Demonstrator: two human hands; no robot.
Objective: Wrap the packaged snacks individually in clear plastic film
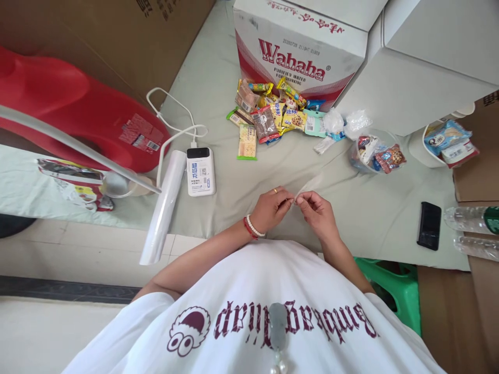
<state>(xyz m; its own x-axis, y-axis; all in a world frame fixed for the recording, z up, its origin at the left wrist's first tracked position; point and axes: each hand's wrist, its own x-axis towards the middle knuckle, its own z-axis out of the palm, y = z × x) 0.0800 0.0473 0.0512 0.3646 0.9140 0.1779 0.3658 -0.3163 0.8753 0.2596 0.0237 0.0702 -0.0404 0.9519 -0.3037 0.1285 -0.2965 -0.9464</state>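
Note:
Close to my body at the table's near edge, my left hand (272, 209) and my right hand (320, 214) meet fingertip to fingertip. Both pinch one end of a thin, clear plastic strip, perhaps a twisted bag (312, 183), which points away to the upper right. Its exact form is hard to make out against the cloth. Farther off lies a pile of wrapped snacks (268, 122), with crumpled clear plastic bags (356, 123) at its right side. A clear tub (356, 158) of packaged cookies stands to the right of my hands.
A Wahaha water carton (294, 57) stands behind the snacks. To the left are a white power bank (200, 174) with cable, a roll of plastic film (166, 208) and a red container (78, 109). A phone (429, 225), bottles (473, 219) and a white snack bin (423, 145) are right.

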